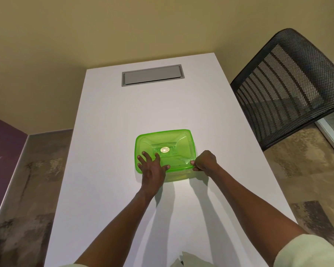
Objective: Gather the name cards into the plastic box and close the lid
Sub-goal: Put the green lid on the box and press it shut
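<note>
1. A green plastic box [178, 175] is seen on the white table [108, 132], near its middle, with the green lid [179, 143] laid on top.
2. The left hand [152, 166] is pressed flat, fingers spread, on the lid's near left part.
3. The lid's near right corner is pinched by the right hand [205, 160].
4. A black mesh chair [289, 87] is placed beside the table.

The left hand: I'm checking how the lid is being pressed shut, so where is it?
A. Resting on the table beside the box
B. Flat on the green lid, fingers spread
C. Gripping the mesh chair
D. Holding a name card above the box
B: the left hand lies palm-down with fingers spread on the near left part of the green lid, while the right hand pinches the lid's near right corner.
</note>
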